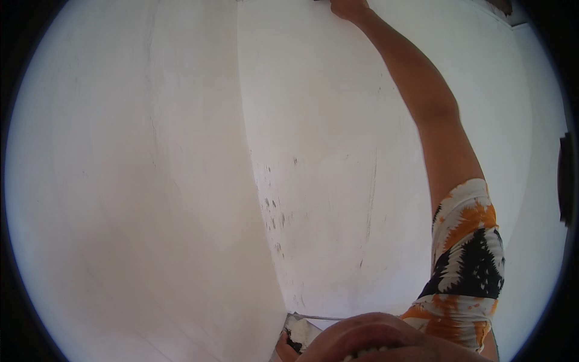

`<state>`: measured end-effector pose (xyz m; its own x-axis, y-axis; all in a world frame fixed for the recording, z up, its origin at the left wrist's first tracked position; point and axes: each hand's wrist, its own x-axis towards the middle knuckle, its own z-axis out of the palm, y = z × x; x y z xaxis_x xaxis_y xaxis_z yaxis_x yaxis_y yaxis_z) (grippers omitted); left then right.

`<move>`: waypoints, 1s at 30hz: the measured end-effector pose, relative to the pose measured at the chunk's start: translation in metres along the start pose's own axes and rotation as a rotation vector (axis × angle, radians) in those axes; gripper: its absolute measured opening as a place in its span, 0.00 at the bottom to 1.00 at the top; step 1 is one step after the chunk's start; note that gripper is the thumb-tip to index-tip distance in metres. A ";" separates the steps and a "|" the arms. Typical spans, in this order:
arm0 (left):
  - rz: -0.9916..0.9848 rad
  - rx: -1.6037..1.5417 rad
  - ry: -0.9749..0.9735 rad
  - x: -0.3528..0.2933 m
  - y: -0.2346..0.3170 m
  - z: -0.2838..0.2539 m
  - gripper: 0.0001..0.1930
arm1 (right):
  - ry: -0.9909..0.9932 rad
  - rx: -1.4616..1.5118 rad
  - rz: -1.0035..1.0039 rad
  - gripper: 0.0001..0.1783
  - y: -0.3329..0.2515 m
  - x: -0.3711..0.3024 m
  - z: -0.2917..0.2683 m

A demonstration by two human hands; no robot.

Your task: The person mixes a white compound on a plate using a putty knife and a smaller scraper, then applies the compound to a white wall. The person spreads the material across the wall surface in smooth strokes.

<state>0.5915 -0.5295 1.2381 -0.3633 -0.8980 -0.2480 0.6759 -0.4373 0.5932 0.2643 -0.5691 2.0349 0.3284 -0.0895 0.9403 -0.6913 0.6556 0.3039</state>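
Part of the wearer's head (377, 338) sits nearest, low in view, blocking some of what is behind. Just left of it, left hand (286, 349), mostly cut off; fingers at the left side of a pale item with dark patches (298, 335), touching it by the look of it, can't tell if gripping or how far open. Near right: patterned sleeve (467, 259), orange, black and white; from it the bare right arm (431, 90) stretches far, bending left toward its end.

Beyond, two white surfaces, left one (139, 181) and middle one (325, 120), meet along a seam (246, 120); dark marks (272, 214) on the middle one, beside the seam's near half.

Far end: right hand (350, 7), fingers look curled but cropped, grip can't be told. Dark item (320, 0) lies immediately left of those fingers, only a sliver in view; long axis unreadable. Right hand is clearly the nearer one to it; left hand well apart, near, by the pale item.
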 end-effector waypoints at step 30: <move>0.096 -0.174 -0.136 0.037 0.121 0.241 0.19 | -1.126 1.333 0.628 0.14 -0.143 -0.526 -0.185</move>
<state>0.5054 -0.6041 1.4852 -0.3673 -0.9263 -0.0844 0.8074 -0.3625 0.4655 0.3094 -0.4771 1.4690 -0.2889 -0.8580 0.4248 -0.6979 -0.1150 -0.7069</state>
